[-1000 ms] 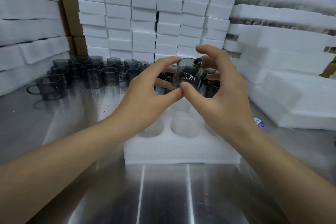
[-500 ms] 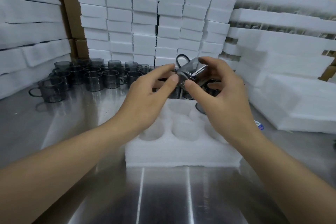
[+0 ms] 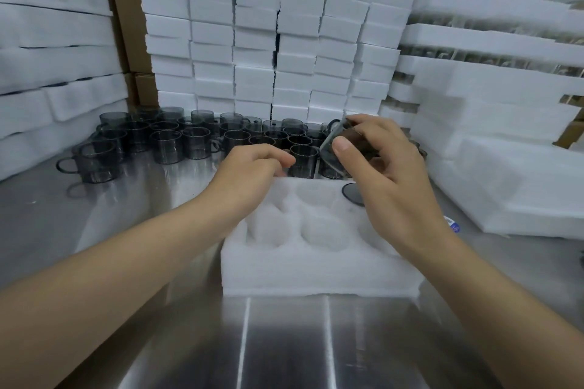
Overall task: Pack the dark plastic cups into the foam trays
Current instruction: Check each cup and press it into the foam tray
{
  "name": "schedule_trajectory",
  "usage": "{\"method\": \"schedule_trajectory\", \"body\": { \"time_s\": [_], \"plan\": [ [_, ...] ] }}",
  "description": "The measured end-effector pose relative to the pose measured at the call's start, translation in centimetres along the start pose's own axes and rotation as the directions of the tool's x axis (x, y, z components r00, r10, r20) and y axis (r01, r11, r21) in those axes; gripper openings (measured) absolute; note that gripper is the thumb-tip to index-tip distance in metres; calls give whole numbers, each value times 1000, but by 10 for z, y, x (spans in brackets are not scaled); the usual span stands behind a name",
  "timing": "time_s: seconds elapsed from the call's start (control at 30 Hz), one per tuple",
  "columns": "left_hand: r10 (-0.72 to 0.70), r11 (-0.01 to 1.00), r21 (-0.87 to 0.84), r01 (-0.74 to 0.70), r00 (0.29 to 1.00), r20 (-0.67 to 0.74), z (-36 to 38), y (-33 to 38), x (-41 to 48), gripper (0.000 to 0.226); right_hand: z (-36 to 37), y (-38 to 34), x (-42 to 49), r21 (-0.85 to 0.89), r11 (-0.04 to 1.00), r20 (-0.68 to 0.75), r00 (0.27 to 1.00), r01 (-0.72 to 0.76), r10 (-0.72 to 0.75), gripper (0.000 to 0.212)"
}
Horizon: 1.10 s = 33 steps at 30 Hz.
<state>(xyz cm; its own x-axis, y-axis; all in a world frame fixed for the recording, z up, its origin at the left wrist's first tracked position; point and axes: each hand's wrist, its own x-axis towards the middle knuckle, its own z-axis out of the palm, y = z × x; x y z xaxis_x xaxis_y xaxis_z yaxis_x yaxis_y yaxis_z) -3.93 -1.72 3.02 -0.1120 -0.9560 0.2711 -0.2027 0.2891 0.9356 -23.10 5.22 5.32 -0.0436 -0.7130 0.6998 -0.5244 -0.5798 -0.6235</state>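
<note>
Since half a second ago the left hand (image 3: pixel 252 174) has let go of the cup and dropped to the far-left corner of the foam tray (image 3: pixel 316 275). Its fingers are loosely curled and empty as far as I can see. The right hand (image 3: pixel 388 186) now carries the dark cup (image 3: pixel 354 139) alone, thumb on the near wall and fingers wrapped over the far side. The cup is tipped over, above the tray's far-right end, just past a pocket where another cup's dark rim (image 3: pixel 352 194) already shows. The rest of the pockets I can see are unfilled, and the loose cups (image 3: pixel 196 142) stand crowded on the steel table (image 3: pixel 284 341) behind the tray. I judge these cups light, thin-walled and fairly stiff, but smooth enough to slip in a loose pinch. I would hold across the body as now, not by the little handle, and square the cup to its pocket before pressing. The foam looks soft and should give, so a gentle push ought to seat it.
</note>
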Motion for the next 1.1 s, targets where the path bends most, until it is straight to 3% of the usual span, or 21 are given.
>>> {"method": "schedule_trajectory", "body": {
  "time_s": [0.17,0.4,0.6,0.8,0.97,1.1],
  "plan": [
    [42,996,71,-55,985,164,-16,-11,5,37,-5,-5,0,87,996,27,999,-38,36,4],
    [76,997,-16,-74,979,190,-17,-25,11,44,-8,-18,-2,11,999,155,987,-32,29,40],
    [49,990,107,-89,943,329,-25,-24,15,31,-32,-8,12,108,989,-35,994,-98,102,36],
    [56,985,135,-107,940,336,-33,-19,19,32,-57,6,21,125,982,-132,979,-142,158,30],
    [52,972,200,-127,938,343,-48,-17,20,30,-53,3,17,82,993,-18,996,-87,88,29],
    [36,976,190,-103,945,325,-61,-18,25,25,-43,-4,11,33,995,179,980,-95,87,27]
  ]
}}
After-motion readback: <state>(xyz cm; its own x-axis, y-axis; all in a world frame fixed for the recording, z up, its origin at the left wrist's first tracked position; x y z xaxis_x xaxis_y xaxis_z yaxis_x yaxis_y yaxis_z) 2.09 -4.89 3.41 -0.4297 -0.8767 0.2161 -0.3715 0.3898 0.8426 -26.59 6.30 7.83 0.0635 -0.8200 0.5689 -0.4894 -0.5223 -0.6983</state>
